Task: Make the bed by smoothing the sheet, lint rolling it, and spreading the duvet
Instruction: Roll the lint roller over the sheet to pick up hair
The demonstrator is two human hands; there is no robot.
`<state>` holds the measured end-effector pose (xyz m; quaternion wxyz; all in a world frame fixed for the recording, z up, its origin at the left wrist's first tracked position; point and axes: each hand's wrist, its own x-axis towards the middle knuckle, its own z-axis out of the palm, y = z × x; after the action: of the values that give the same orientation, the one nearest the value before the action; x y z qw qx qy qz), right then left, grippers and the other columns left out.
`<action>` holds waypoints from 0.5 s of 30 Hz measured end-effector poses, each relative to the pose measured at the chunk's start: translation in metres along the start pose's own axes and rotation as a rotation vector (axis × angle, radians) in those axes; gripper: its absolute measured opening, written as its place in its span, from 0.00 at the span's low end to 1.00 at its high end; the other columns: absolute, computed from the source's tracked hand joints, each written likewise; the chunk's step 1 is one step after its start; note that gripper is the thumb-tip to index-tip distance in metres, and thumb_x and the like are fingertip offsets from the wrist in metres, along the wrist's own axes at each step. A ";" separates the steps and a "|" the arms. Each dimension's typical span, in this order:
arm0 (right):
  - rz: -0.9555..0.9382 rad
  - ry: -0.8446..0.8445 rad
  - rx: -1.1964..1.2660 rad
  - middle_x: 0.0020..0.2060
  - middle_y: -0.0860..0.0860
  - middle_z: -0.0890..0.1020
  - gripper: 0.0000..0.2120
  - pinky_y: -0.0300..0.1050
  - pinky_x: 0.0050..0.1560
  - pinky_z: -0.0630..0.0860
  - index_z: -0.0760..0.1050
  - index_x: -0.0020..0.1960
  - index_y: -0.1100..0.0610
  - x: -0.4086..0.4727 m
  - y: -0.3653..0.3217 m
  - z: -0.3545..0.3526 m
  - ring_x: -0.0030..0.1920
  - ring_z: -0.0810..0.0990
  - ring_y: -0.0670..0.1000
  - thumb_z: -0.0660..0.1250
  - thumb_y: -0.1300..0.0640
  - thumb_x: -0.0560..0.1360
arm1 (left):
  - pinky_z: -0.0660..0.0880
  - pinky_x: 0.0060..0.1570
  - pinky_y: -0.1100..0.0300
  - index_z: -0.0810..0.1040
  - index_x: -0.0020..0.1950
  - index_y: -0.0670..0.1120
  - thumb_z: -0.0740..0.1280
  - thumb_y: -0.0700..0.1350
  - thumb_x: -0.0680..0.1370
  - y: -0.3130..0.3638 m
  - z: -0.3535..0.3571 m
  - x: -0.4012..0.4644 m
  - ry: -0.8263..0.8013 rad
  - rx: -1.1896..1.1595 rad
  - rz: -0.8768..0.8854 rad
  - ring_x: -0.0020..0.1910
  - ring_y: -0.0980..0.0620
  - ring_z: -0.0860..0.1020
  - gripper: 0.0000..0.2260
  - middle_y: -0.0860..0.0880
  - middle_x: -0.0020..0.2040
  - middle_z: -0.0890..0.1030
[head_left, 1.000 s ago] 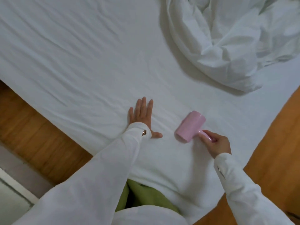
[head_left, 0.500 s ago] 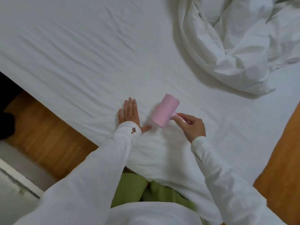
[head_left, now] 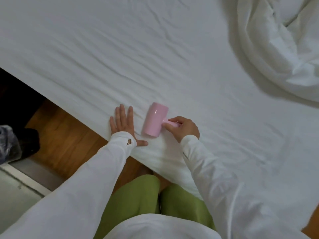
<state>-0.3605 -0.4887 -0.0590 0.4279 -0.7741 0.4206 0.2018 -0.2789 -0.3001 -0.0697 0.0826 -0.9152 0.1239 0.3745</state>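
Observation:
A wrinkled white sheet [head_left: 138, 57] covers the bed. A pink lint roller [head_left: 155, 121] lies on it near the bed's near edge. My right hand [head_left: 184, 127] grips the roller's short pink handle. My left hand [head_left: 123, 124] presses flat on the sheet just left of the roller, fingers straight and thumb spread out. A crumpled white duvet [head_left: 279, 49] is bunched at the upper right of the bed.
A wooden floor [head_left: 65, 140] shows left of the bed's edge. A dark object and a crinkled plastic bag [head_left: 8, 144] sit at the far left. My green trousers [head_left: 138, 200] are against the bed's near edge.
My right hand has moved the lint roller leftward across the sheet, close to my left hand. The view has shifted left, so the duvet now sits farther right.

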 end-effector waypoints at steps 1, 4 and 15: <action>0.024 0.016 0.001 0.43 0.39 0.81 0.13 0.41 0.46 0.75 0.79 0.43 0.38 -0.002 0.010 -0.006 0.47 0.79 0.46 0.74 0.34 0.62 | 0.34 0.71 0.46 0.22 0.70 0.49 0.70 0.73 0.56 -0.002 -0.001 0.004 -0.007 -0.003 0.024 0.72 0.45 0.27 0.67 0.44 0.71 0.24; 0.125 0.081 0.028 0.42 0.39 0.82 0.12 0.45 0.50 0.78 0.79 0.40 0.39 -0.018 0.047 -0.035 0.47 0.81 0.46 0.76 0.36 0.61 | 0.35 0.72 0.46 0.24 0.72 0.53 0.71 0.73 0.57 -0.002 -0.007 0.010 -0.014 -0.069 0.104 0.73 0.47 0.28 0.65 0.47 0.73 0.25; 0.037 0.097 0.148 0.41 0.40 0.83 0.16 0.43 0.49 0.79 0.82 0.42 0.40 0.047 -0.039 -0.055 0.45 0.81 0.43 0.76 0.34 0.59 | 0.34 0.72 0.48 0.24 0.71 0.44 0.72 0.72 0.55 0.046 -0.063 0.055 0.081 -0.028 0.240 0.73 0.45 0.29 0.70 0.44 0.74 0.28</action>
<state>-0.3042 -0.5455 -0.0409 0.4593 -0.7412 0.4689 0.1404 -0.2130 -0.3684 -0.0669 0.0192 -0.9092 0.2307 0.3462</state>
